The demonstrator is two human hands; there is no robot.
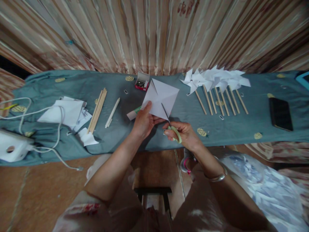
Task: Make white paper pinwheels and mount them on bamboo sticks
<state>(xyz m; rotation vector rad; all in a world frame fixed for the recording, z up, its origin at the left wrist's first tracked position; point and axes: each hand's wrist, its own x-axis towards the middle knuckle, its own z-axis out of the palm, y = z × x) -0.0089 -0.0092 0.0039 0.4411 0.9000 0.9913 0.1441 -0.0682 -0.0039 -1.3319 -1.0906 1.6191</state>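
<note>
My left hand (144, 121) pinches the lower left edge of a white paper square (164, 95), thumb on top and fingers beneath. A slit shows near the paper's upper left corner. In my right hand (184, 132) are scissors (174, 129) with pale green handles; a dark blade lies over the lower part of the sheet, pointing up and left. Behind the paper sits a small red box (142, 84) of metal pins with its lid up. A green and white strip (134, 113) lies partly under the paper and my left hand.
White paper pinwheels (214, 79) on wooden sticks lie right of centre, with a black phone (280, 113) farther right. To the left are loose sticks (97, 111), a white pen (112, 112), paper sheets (65, 112), and a white device (14, 146) with cables.
</note>
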